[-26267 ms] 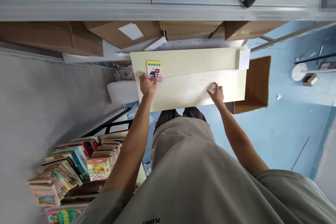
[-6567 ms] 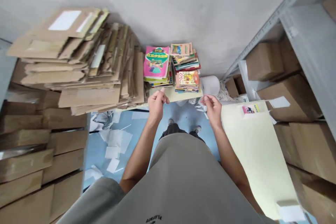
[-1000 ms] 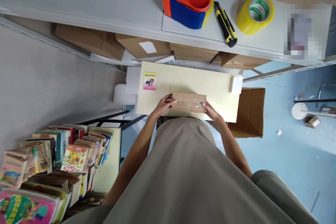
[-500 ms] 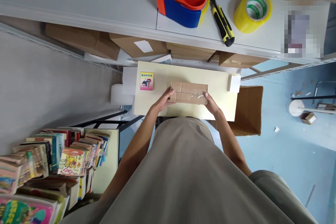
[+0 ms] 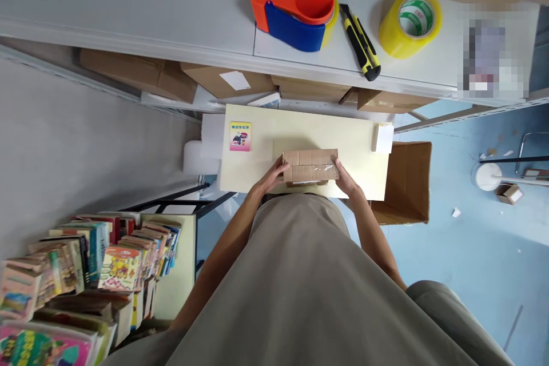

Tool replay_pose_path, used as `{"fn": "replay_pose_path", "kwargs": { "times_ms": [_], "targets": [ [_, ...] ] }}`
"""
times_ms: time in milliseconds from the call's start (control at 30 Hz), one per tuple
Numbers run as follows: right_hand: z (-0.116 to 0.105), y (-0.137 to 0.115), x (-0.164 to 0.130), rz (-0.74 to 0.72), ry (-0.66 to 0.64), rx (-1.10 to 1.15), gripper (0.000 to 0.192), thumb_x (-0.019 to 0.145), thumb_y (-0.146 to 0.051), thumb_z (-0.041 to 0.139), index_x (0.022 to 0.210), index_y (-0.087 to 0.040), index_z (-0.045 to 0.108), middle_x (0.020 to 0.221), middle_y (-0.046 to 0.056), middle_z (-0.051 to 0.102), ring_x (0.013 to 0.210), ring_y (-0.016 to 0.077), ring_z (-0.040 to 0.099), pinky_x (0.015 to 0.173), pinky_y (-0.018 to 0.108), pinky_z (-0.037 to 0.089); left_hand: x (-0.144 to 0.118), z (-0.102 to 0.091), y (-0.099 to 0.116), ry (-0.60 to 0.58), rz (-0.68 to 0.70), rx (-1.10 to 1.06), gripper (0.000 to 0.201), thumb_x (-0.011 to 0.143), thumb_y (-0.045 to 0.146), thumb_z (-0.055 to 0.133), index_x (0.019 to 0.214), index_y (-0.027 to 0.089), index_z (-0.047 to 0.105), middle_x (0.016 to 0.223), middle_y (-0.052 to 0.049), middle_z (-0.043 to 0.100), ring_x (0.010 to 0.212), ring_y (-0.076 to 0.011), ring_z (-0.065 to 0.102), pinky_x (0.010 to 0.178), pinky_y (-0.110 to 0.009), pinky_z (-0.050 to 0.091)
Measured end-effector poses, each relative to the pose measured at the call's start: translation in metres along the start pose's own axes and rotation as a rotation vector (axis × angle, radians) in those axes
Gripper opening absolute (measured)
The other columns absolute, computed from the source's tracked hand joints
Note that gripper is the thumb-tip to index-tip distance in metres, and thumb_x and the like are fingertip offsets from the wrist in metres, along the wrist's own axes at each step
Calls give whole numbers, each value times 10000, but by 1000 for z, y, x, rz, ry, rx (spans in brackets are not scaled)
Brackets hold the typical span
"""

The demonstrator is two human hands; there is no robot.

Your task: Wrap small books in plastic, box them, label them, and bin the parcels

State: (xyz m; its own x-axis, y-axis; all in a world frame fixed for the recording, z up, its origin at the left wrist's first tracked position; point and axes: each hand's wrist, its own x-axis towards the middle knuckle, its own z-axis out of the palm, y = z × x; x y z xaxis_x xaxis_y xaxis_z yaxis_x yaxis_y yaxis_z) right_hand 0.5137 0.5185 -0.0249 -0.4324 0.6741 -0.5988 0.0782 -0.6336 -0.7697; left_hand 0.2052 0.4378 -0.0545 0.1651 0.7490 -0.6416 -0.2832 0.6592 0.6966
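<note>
Both hands hold a flat piece of brown cardboard [image 5: 309,165] with clear tape on it, over the near edge of a pale yellow table [image 5: 355,143]. My left hand [image 5: 274,174] grips its left end and my right hand [image 5: 345,178] its right end. The cardboard looks partly folded, with a lower flap showing beneath it. A small pink and yellow booklet [image 5: 240,136] lies on the table's left part, apart from the cardboard. A small white box [image 5: 383,137] sits at the table's right edge.
On the grey shelf [image 5: 171,6] above lie an orange and blue tape dispenser [image 5: 294,14], a yellow and black utility knife [image 5: 360,43] and a yellow tape roll [image 5: 410,22]. An open cardboard box [image 5: 407,183] stands right of the table. Stacked books [image 5: 98,263] sit lower left.
The cardboard has been drawn slightly nearer to me and looks narrower, with a flap now showing under it. Both hands stay on its ends.
</note>
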Motion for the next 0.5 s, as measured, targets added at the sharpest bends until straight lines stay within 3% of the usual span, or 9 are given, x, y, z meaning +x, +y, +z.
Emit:
{"fn": "replay_pose_path", "kwargs": {
  "times_ms": [100,300,500],
  "targets": [
    [-5,6,-3,15,-33,-10,1004,992,-1009,527,1701,-302,590,1695,97,699,1613,366,624,1404,614,483,-2,-1,-3,-14,19,-50,1001,849,656,840,1755,379,517,1817,-125,542,1526,-396,658,1134,-568,662],
    [-8,19,-10,33,-77,28,920,1005,-966,568,1647,-311,637,1650,99,729,1587,376,643,1350,608,546,-4,-5,1,-30,-12,3,1002,830,646,867,1747,414,540,1813,-138,552,1555,-434,634,1152,-593,644],
    [-4,24,-27,77,-33,0,993,925,-1001,641,1672,-347,619,1649,116,724,1625,399,608,1330,624,571,-14,-5,0,-46,6,26,1057,785,655,884,1752,402,541,1796,-154,570,1574,-450,612,1190,-610,611]
  ]
}}
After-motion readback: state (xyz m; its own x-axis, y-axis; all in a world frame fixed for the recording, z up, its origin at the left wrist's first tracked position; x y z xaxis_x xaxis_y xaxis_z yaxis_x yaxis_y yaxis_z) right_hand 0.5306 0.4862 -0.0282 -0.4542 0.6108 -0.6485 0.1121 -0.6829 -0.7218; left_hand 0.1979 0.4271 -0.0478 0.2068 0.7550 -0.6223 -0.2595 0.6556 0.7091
